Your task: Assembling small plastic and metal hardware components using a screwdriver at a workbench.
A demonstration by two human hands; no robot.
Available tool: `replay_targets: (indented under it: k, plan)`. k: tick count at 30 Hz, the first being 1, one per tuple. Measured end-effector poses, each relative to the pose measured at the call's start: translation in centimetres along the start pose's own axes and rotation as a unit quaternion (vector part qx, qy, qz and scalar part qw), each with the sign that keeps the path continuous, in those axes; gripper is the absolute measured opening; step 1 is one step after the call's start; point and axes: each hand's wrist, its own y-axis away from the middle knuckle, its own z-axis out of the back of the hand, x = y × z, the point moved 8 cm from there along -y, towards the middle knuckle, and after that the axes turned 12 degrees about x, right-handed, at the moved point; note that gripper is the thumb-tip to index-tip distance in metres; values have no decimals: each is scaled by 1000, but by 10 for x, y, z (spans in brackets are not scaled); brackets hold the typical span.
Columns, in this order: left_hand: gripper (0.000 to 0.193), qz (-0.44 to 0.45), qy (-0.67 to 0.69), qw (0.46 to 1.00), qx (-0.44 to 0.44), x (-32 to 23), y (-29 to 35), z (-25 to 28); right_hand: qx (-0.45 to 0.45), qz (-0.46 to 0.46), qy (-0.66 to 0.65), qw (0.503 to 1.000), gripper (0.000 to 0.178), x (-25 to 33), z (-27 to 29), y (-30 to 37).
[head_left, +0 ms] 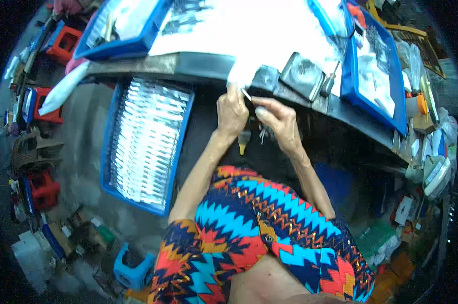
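Observation:
Just below the table's front edge, my left hand (232, 112) is closed with its fingers pointing up, pinching a slim shiny metal piece (247, 95). Glare washes out most of that piece, so its exact kind cannot be told. Facing it from the right is my right hand (280, 120), its index finger stretched toward the piece's lower end. The right thumb stands a little apart from that finger, with nothing visible between them. Whether the fingertip touches the piece is unclear. A blue tray (106, 175) filled with rows of shiny metal pieces (145, 137) lies left of my left forearm.
On the table edge (203, 65) sit a square metal block (302, 75) and a screwdriver (329, 83). Blue bins stand on the tabletop at left (122, 48) and right (348, 76). Below left is a blue stool (130, 266); a yellow-tipped item (242, 147) hangs beneath my hands.

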Motion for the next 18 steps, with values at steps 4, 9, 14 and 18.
replay_targets:
  k: [4,9,14,18]
  plan:
    - [15,27,-5,999,19,3,4,-6,13,-21,12,1000,28,-1,1,4]
    - [8,22,-19,999,24,-1,3,-5,-27,92,227,969,27,29,2,6]
    - [9,34,-18,998,44,-2,1,-6,-25,79,541,837,32,68,-16,11]
    - [9,49,-6,997,53,1,0,-4,-40,163,665,728,34,78,-32,12]
